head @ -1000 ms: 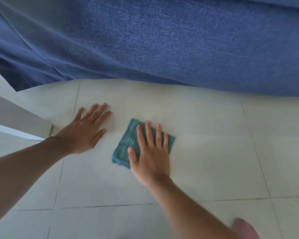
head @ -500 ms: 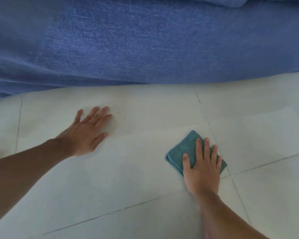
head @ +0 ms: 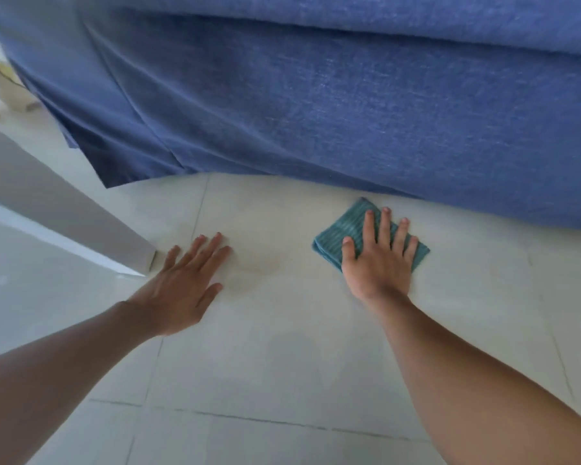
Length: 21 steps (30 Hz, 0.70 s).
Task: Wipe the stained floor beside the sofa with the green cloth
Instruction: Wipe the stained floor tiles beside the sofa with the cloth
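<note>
The right hand [head: 378,263] lay flat on the folded green cloth [head: 336,234], palm down, its fingers [head: 384,226] spread a little and pointing toward the sofa [head: 349,105], pressing the cloth against the pale tiled floor [head: 282,357] without gripping or pinching it. The cloth, teal-green and ribbed, sat on the floor just in front of the sofa's lower edge, close to the blue fabric but apart from it; its left corner and far corner showed beyond the hand, and a small part showed past the little finger on the right. The left hand [head: 182,290] rested palm down on the bare tile well to the left of the cloth, fingers extended and slightly apart, holding nothing. Between the two hands, nearer the left one, a faint brownish stain [head: 259,266] marked the tile, and the cloth lay to the right of it, not on it. The sofa's blue cover hung down in loose folds at the left, its hem reaching the floor. At the left edge a grey slanted panel [head: 47,203] ended just beside the left hand's fingertips. Dark grout lines crossed the floor near the forearms
</note>
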Motion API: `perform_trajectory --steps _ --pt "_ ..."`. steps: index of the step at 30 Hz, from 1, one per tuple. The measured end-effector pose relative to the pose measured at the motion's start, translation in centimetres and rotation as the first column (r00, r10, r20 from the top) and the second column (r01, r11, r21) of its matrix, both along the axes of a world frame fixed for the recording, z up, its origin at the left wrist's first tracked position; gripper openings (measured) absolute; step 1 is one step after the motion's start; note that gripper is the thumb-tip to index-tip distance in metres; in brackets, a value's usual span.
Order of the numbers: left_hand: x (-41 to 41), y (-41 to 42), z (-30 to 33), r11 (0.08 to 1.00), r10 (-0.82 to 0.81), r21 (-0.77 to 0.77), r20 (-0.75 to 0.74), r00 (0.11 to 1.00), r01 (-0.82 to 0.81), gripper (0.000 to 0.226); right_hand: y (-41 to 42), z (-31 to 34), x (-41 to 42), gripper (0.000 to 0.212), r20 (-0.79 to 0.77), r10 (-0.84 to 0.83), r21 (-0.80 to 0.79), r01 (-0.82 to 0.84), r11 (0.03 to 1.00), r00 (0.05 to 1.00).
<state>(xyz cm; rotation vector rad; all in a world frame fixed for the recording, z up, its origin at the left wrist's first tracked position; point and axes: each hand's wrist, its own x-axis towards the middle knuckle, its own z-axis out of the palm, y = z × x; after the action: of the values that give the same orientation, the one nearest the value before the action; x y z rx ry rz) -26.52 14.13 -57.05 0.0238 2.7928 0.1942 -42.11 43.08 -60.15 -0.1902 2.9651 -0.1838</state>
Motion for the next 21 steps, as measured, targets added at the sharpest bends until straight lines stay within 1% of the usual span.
perform_trajectory --steps 4,7,9,12,14,17,19,21 --pt "2.9 -2.1 -0.1 0.999 0.029 0.014 -0.019 0.999 -0.029 0.071 -9.5 0.3 -0.3 0.072 0.006 0.284 -0.021 -0.284 0.959 0.959" --pt "4.0 -2.8 -0.3 0.997 0.056 0.048 -0.045 0.997 -0.053 0.07 -14.7 0.3 0.4 0.071 0.014 0.488 -0.061 -0.486 0.872 0.873" --pt "4.3 -2.8 -0.3 0.991 0.1 0.1 -0.067 0.993 -0.093 0.066 -16.5 0.3 1.5 0.07 0.018 0.589 -0.073 -0.586 0.807 0.808" --pt "4.1 -2.7 0.0 0.968 0.185 0.187 -0.097 0.978 -0.165 0.07 -16.3 0.3 3.5 0.068 0.013 0.627 -0.09 -0.624 0.776 0.779" --pt "3.8 -2.7 0.2 0.963 0.207 0.198 -0.112 0.972 -0.182 0.07 -14.8 0.6 5.6 0.068 0.018 0.634 -0.107 -0.629 0.77 0.773" --pt "3.0 -2.2 0.2 0.972 0.195 0.149 -0.096 0.976 -0.179 0.068 -11.0 1.1 11.3 0.07 0.026 0.614 -0.184 -0.6 0.778 0.789" --pt "2.4 -1.6 0.2 0.977 0.193 0.113 -0.088 0.977 -0.182 0.066 -8.0 1.3 16.2 0.071 0.037 0.621 -0.245 -0.595 0.766 0.783" --pt "1.7 0.0 0.3 0.987 0.137 0.091 -0.052 0.989 -0.132 0.068 -4.2 1.4 20.3 0.072 0.065 0.63 -0.259 -0.597 0.76 0.774"
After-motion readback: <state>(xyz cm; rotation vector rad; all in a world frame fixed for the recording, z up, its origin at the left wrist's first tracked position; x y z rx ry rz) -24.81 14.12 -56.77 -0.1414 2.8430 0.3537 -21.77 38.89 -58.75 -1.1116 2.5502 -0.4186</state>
